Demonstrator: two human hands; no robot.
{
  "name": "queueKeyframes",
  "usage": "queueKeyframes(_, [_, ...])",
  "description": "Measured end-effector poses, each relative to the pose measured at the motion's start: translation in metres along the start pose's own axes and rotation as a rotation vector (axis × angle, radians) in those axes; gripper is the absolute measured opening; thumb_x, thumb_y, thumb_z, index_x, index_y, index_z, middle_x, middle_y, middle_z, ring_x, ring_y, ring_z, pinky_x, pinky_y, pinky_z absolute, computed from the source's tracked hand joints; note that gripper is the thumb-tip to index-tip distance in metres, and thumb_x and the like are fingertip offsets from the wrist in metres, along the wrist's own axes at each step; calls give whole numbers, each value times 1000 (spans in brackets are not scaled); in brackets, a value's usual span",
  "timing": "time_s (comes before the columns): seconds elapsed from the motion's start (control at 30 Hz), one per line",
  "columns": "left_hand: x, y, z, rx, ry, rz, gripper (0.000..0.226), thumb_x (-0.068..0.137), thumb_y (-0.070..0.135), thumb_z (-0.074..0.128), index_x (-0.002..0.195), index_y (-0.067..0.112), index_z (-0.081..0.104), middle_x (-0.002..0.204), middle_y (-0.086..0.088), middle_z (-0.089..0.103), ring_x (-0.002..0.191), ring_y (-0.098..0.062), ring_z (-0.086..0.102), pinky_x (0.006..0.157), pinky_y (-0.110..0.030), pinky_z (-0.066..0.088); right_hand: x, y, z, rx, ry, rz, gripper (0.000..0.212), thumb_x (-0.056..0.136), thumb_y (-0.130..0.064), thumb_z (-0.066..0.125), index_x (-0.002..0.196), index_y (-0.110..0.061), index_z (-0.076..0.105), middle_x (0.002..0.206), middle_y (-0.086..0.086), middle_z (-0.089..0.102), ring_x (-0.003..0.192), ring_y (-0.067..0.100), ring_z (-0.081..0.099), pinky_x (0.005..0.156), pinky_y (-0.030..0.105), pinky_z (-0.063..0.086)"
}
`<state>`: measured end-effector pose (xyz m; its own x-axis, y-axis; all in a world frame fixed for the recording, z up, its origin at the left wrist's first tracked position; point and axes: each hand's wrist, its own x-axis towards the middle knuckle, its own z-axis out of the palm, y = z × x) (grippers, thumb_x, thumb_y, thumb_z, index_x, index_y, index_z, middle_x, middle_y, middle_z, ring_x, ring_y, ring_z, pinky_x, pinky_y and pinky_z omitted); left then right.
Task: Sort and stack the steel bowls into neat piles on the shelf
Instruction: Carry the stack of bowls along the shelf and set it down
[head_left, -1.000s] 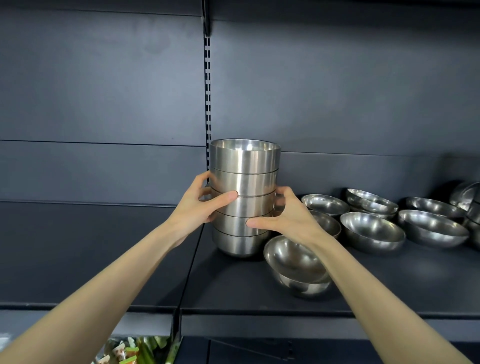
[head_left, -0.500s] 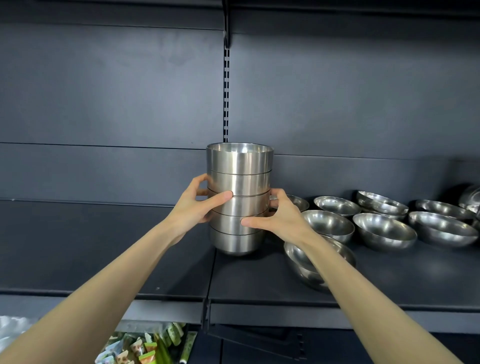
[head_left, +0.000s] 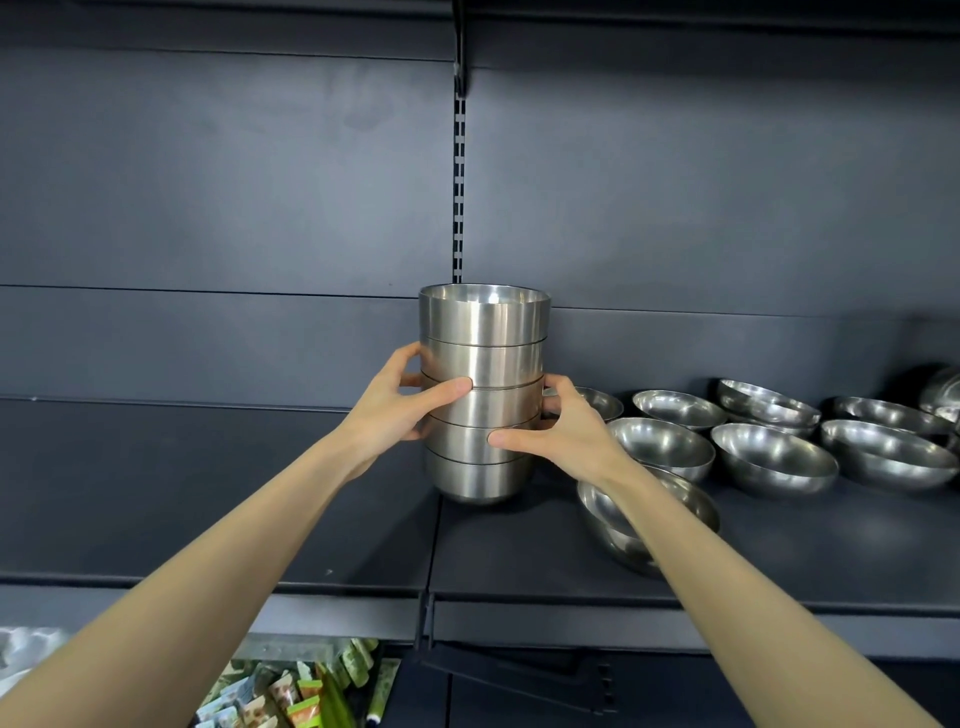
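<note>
The stack of steel bowls (head_left: 484, 358) is standing upright at the centre of the frame on the dark shelf (head_left: 311, 519). The left hand (head_left: 395, 410) and right hand (head_left: 566, 436) are clasping its middle from opposite sides, fingers curled round it. Stiff, polished, probably slippery and weighty together, it is asking for a low two-sided grip

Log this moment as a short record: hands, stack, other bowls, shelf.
left hand: grips the stack's left side, thumb across the front
right hand: grips the stack's right side, lower down
stack: five deep steel bowls nested upright, its base at the shelf's seam
loose bowls: wider and shallower, spread to the right of the stack; one partly under the right forearm
shelf: dark, with a dark back panel
packets: on the level below, lower left
</note>
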<state>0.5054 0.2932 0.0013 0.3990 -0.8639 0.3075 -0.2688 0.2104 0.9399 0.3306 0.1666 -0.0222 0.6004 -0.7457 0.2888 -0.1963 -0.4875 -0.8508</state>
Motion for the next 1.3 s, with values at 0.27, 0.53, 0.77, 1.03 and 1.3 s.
queueKeyframes(0.27, [1,-1,0,54,-1,-21,71,69,52,75,131,41,42,118,12,58,97,1,62,60,-16,53,1,0,-1,-42,-32,23,102,55,-51,88,140,-28,35,118,-16,56,111,8,58,75,13,40])
queueKeyframes(0.53, [-12,11,5,385,193,-9,61,77,51,72,127,25,49,120,8,56,105,-12,59,81,-24,52,-7,-12,-14,-184,-67,7,91,67,-39,85,141,-18,36,112,-14,53,113,10,51,77,14,38])
queueKeyframes(0.77, [-42,34,28,746,301,229,42,83,37,71,116,14,58,114,-2,60,102,-15,57,86,-27,42,-40,-22,-67,-450,-19,-81,66,83,-30,75,139,-12,46,140,7,50,129,24,43,95,28,36])
queueKeyframes(1.03, [-97,49,108,875,112,264,51,85,37,68,127,14,53,126,-3,53,118,-21,52,99,-32,40,-114,-7,-139,-624,-12,-207,48,85,-30,70,128,-12,56,129,8,53,121,25,49,91,27,36])
queueKeyframes(1.3, [-145,19,153,892,51,139,59,85,42,66,135,16,46,133,-2,48,123,-18,46,95,-21,33,-162,30,-168,-676,-81,-208,51,87,-32,69,133,-16,52,140,1,48,127,22,45,103,36,38])
